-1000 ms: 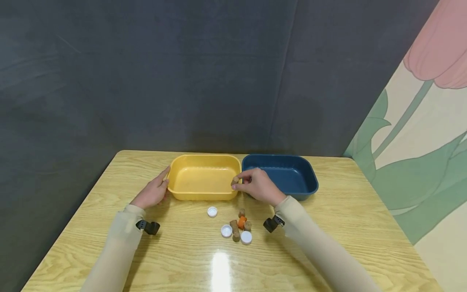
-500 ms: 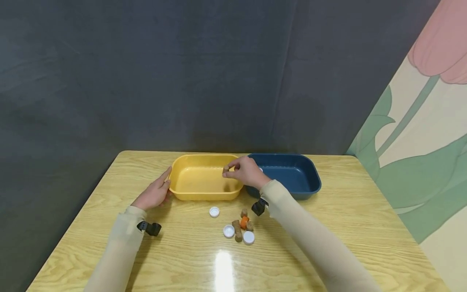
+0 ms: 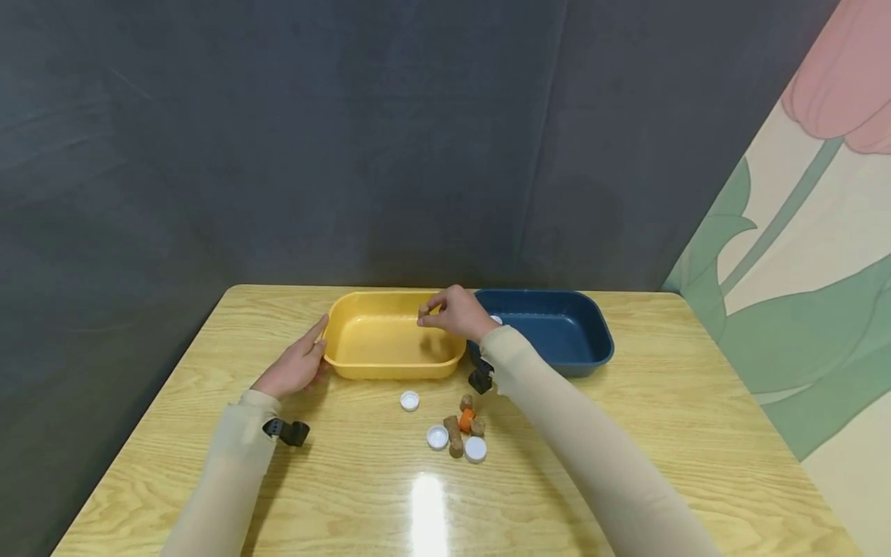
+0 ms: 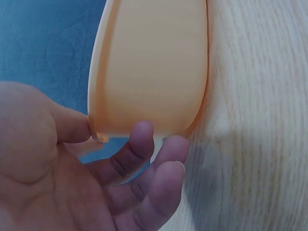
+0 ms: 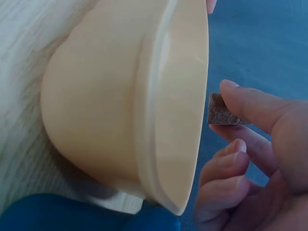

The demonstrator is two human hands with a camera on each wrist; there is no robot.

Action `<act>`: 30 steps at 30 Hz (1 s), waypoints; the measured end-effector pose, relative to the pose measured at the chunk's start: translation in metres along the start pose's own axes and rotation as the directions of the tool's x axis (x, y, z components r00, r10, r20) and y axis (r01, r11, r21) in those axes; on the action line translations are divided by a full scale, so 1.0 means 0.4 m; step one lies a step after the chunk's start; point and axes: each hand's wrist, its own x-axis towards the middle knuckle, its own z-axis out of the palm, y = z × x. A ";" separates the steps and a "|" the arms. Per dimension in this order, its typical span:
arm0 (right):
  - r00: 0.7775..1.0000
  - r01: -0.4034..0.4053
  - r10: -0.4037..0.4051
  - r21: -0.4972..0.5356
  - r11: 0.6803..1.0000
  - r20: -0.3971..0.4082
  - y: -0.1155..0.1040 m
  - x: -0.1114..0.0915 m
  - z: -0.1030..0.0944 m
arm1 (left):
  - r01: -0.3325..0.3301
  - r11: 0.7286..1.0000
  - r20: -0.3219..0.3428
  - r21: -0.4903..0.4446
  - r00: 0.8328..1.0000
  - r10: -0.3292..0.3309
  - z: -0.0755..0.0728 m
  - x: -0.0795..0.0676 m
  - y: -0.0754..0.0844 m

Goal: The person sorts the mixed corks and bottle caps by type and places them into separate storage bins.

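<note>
My right hand (image 3: 462, 313) pinches a cork (image 5: 222, 110) between thumb and index finger above the right half of the yellow basin (image 3: 390, 371). The other fingers curl loosely below. At the basin's left end, my left hand (image 3: 295, 367) holds its rim. In the left wrist view the thumb meets the rim (image 4: 98, 86), and the fingertips (image 4: 142, 134) lie by the outer end wall. In front on the table are several corks (image 3: 454, 433), an orange cap (image 3: 466, 420) and white bottle caps (image 3: 476, 449).
A dark blue basin (image 3: 599, 360) stands against the yellow basin's right side, with a white cap (image 3: 496, 319) inside, partly hidden by my right arm. A dark curtain (image 3: 418, 155) hangs behind the wooden table (image 3: 334, 480). A flower-patterned wall rises at the right.
My right hand has carried the cork leftward and away from me, from the yellow basin's right rim to above its inside. The left hand keeps its place on the basin.
</note>
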 end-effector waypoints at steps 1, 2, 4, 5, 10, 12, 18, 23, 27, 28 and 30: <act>1.000 -0.001 0.001 -0.004 1.000 -0.002 0.001 0.001 0.001 | 0.000 1.000 0.001 -0.001 1.000 0.000 0.000 0.001 0.000; 1.000 0.000 0.000 -0.010 1.000 -0.003 0.002 0.002 0.002 | -0.001 1.000 0.003 0.000 1.000 0.001 0.000 0.001 0.000; 1.000 0.001 -0.001 -0.017 1.000 -0.005 0.003 0.003 0.003 | -0.002 1.000 0.005 0.000 1.000 0.002 0.000 0.002 0.001; 1.000 0.000 0.000 -0.021 1.000 -0.004 0.004 0.003 0.004 | -0.002 1.000 0.005 -0.001 1.000 0.002 -0.001 0.002 0.002; 1.000 -0.009 0.009 -0.046 0.999 0.006 0.006 0.006 0.009 | -0.001 1.000 0.009 -0.002 1.000 0.001 -0.002 0.001 0.003; 1.000 -0.027 0.027 -0.055 0.998 0.009 0.007 0.007 0.011 | -0.002 1.000 0.009 0.000 1.000 0.002 -0.002 0.002 0.002; 0.996 -0.082 0.084 -0.067 0.994 0.020 0.010 0.006 0.013 | -0.005 1.000 0.011 0.004 1.000 0.005 0.000 0.004 -0.002; 0.996 -0.089 0.090 -0.062 0.994 0.014 0.017 0.002 0.009 | -0.005 1.000 0.011 0.001 1.000 0.005 -0.001 0.003 -0.001; 0.997 -0.080 0.081 -0.052 0.995 0.015 0.021 -0.005 0.001 | -0.002 1.000 0.008 0.000 1.000 0.002 -0.003 0.001 -0.001; 0.997 -0.080 0.081 -0.048 0.996 0.019 0.022 -0.008 -0.001 | -0.001 1.000 0.008 0.000 1.000 0.001 -0.003 0.001 -0.001; 0.996 -0.080 0.081 -0.035 0.996 0.027 0.023 -0.014 -0.005 | 0.001 1.000 0.008 0.001 1.000 -0.001 -0.003 0.001 -0.002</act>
